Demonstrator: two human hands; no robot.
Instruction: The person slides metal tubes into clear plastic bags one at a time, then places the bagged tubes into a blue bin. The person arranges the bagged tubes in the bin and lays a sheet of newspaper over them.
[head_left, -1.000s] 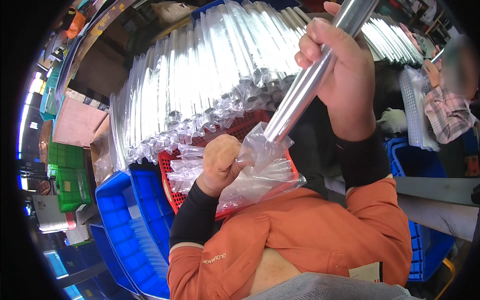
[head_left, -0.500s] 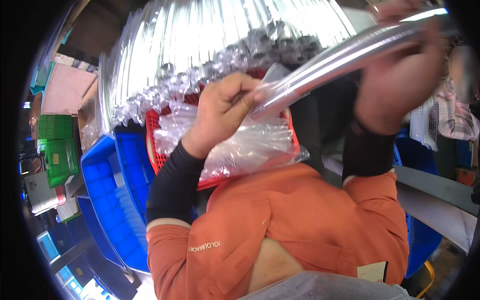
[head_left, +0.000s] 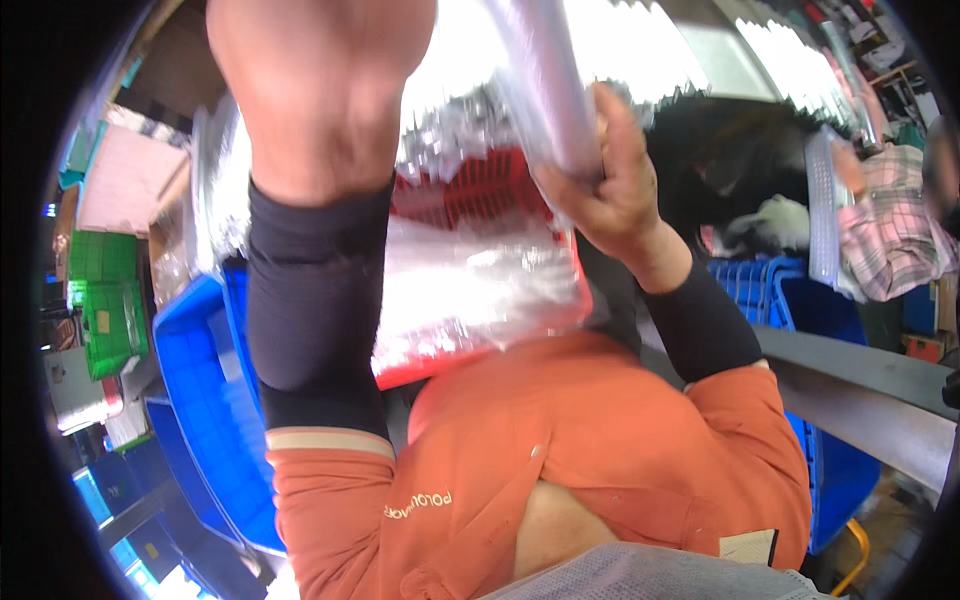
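Head view: right hand is clenched round the lower end of a shiny metal tube, which rises, blurred, toward the top edge above the red crate. Best kept steady, I'd say, with a firm hold low down so the clear plastic sleeve draped over the crate's near edge doesn't bunch. Left hand is raised close to the lens; its fingers are hidden, so its grip cannot be told. The tube looks smooth, silvery and round.
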